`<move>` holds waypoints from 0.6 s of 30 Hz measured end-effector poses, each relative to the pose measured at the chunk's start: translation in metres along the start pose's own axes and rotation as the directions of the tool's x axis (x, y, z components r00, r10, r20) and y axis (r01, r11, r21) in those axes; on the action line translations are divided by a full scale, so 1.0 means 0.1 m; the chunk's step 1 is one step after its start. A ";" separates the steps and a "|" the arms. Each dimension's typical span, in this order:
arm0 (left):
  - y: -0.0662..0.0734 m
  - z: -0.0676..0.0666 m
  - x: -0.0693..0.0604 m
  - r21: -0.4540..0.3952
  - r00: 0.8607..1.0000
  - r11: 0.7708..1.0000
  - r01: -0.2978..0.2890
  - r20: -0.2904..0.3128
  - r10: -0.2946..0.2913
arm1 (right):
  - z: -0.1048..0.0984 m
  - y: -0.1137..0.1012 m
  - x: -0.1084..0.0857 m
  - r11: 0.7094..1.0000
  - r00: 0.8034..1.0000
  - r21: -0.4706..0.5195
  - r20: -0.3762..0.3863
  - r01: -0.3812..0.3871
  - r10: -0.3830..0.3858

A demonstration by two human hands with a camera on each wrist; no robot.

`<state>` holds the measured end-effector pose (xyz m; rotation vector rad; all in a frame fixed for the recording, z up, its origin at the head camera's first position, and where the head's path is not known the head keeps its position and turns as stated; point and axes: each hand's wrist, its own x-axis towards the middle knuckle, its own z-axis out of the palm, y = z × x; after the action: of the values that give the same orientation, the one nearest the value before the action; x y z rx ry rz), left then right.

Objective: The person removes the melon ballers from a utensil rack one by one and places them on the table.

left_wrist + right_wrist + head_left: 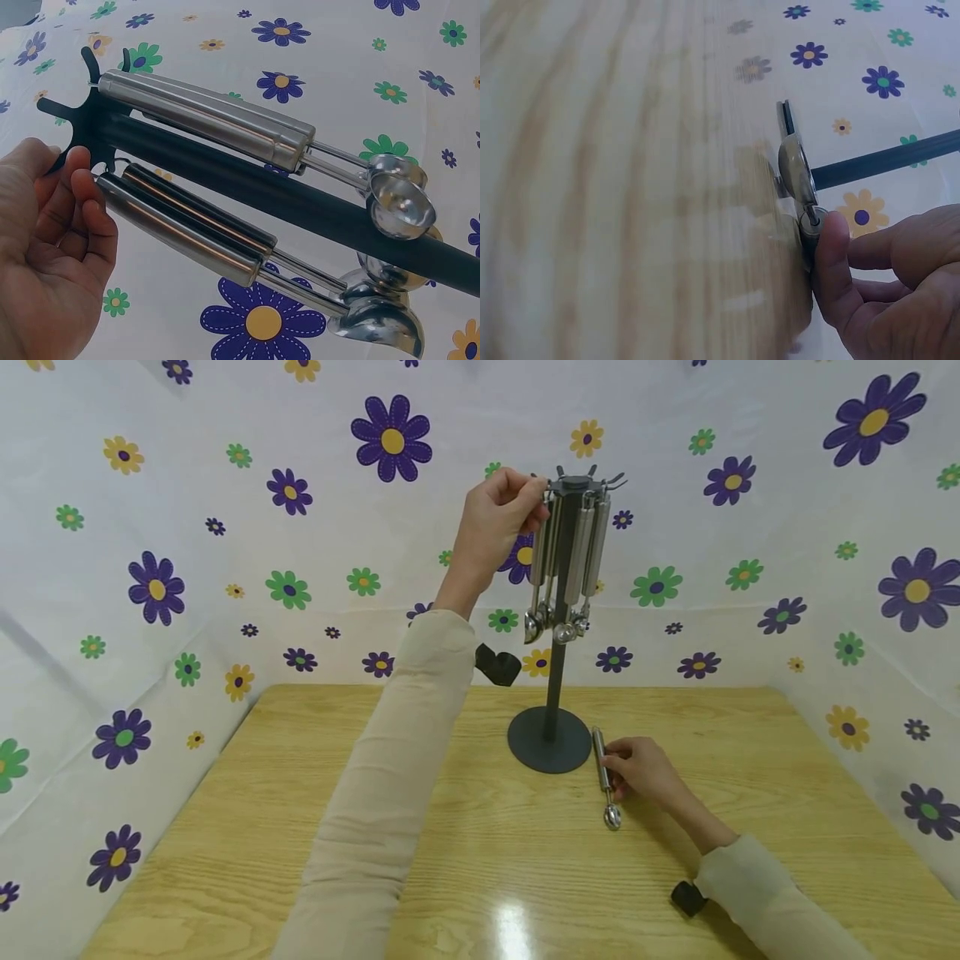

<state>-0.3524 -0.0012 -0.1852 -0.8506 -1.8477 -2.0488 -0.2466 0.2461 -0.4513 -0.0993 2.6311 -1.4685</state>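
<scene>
A dark rack (555,685) with a round base holds several metal utensils (581,556) hanging from its top hooks. My left hand (498,518) is at the top left of the rack; in the left wrist view the thumb and fingers of that hand (67,225) pinch one dark hook beside a hanging handle (180,229). Right of the base, a metal utensil (603,768) lies on the table, its scoop end towards me. My right hand (645,772) grips its handle from the right; the right wrist view shows thumb and fingers (892,285) against the handle, below the scoop (795,169).
The wooden table (465,860) extends around the rack base. Behind it and at both sides stand white walls (322,527) with a flower pattern. A black piece (498,665) shows by the left sleeve, and another (687,899) by the right sleeve.
</scene>
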 end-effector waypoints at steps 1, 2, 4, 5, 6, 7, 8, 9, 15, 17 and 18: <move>0.00 0.00 0.00 -0.001 1.000 1.000 -0.002 0.002 0.002 | 0.00 0.00 0.00 1.000 1.000 -0.008 -0.004 0.003 -0.003; 0.00 0.00 0.00 -0.002 1.000 1.000 -0.002 0.004 0.002 | 0.00 0.00 0.00 1.000 1.000 -0.023 -0.013 0.010 -0.010; -0.01 0.00 0.01 -0.001 1.000 1.000 -0.002 0.009 0.002 | -0.02 0.00 0.00 0.999 0.999 -0.029 -0.031 0.014 -0.015; -0.01 0.01 0.01 0.003 1.000 1.000 -0.003 0.011 0.003 | -0.03 -0.02 0.00 1.000 0.999 -0.025 -0.045 0.018 -0.019; -0.01 0.01 0.01 0.006 1.000 1.000 -0.001 0.010 0.001 | -0.04 -0.04 0.01 1.000 0.998 -0.014 -0.058 0.022 -0.023; -0.01 0.01 0.01 0.008 1.000 1.000 -0.002 0.009 0.002 | -0.06 -0.06 0.01 1.000 0.997 0.003 -0.074 0.028 -0.028; -0.01 0.01 0.01 0.010 1.000 1.000 -0.001 0.007 0.001 | -0.09 -0.10 0.02 0.999 0.996 0.025 -0.088 0.035 -0.033; -0.01 0.00 0.01 0.012 1.000 1.000 -0.001 0.005 0.001 | -0.11 -0.13 0.02 0.998 0.994 0.049 -0.099 0.039 -0.034; 0.00 0.00 0.01 0.019 1.000 1.000 0.005 0.004 -0.005 | -0.28 -0.40 0.06 0.978 0.986 0.177 -0.139 0.113 -0.088; 0.00 -0.01 0.00 0.021 1.000 1.000 0.004 0.005 -0.004 | -0.33 -0.51 0.08 0.965 0.982 0.212 -0.143 0.153 -0.124; 0.00 -0.01 0.01 0.021 1.000 1.000 0.003 0.005 -0.003 | -0.36 -0.57 0.08 0.959 0.979 0.226 -0.146 0.171 -0.140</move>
<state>-0.3528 -0.0018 -0.1845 -0.8486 -1.8708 -2.0274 -0.2597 0.2456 -0.3850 -0.1991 2.5706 -1.8915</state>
